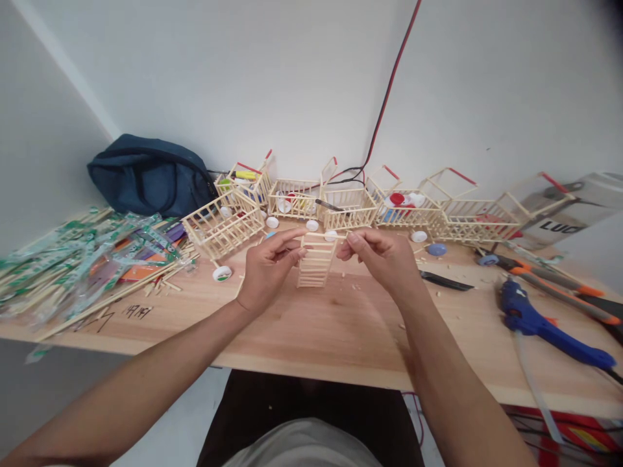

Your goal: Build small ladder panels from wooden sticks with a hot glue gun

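A small ladder-like panel of pale wooden sticks (315,264) stands up from the table in front of me. My left hand (270,266) pinches its upper left edge between thumb and fingers. At the panel's upper right, my right hand (382,256) has thumb and forefinger closed on the end of a thin wooden stick that lies across the top. Whether that stick is fixed to the panel I cannot tell. Just behind my hands are miniature stick carts, including one with a white bottle-cap wheel (222,274) and another cart (349,206) holding a dark tool.
Chopsticks in torn wrappers (97,259) heap up at left before a blue bag (150,172). To the right lie a black blade (446,281), a blue glue gun (549,331) and orange-handled pliers (559,285). A red-black cable (389,84) hangs down the wall.
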`<state>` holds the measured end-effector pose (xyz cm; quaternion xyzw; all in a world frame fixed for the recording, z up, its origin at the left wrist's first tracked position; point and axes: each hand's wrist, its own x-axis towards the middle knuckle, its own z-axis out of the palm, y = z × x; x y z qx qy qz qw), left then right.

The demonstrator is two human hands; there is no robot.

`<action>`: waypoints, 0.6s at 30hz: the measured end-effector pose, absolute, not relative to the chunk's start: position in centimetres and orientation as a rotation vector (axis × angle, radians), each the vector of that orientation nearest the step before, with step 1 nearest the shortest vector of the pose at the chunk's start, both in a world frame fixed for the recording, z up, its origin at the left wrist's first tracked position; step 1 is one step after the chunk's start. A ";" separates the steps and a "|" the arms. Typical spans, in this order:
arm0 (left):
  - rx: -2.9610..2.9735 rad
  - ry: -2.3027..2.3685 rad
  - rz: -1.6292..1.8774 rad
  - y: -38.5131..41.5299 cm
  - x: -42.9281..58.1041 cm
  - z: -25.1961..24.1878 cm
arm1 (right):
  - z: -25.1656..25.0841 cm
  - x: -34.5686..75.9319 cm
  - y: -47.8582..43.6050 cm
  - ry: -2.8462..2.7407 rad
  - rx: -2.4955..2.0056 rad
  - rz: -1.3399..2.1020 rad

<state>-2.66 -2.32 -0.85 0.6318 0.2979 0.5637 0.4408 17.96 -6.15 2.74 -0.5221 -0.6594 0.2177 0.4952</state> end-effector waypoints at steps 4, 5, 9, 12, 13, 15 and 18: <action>1.568 0.743 1.398 -2.3 -2.7 -0.9 | 2.7 18.0 -6.1 -1.597 -1.269 0.524; 1.566 0.744 1.399 -2.3 -2.7 -0.9 | 2.7 18.0 -6.1 -1.592 -1.271 0.528; 1.559 0.739 1.393 -2.4 -2.6 -0.8 | 2.8 17.9 -6.2 -1.592 -1.264 0.532; 1.533 0.744 1.392 -2.5 -2.5 -0.5 | 2.8 17.9 -6.2 -1.582 -1.256 0.555; 1.515 0.748 1.404 -2.5 -2.5 -0.4 | 2.7 17.9 -6.2 -1.566 -1.253 0.571; 1.466 0.753 1.440 -2.3 -2.5 -0.1 | 2.6 18.0 -6.2 -1.524 -1.245 0.608; 1.369 0.750 1.476 -1.8 -2.7 0.1 | 2.2 18.1 -5.9 -1.503 -1.272 0.653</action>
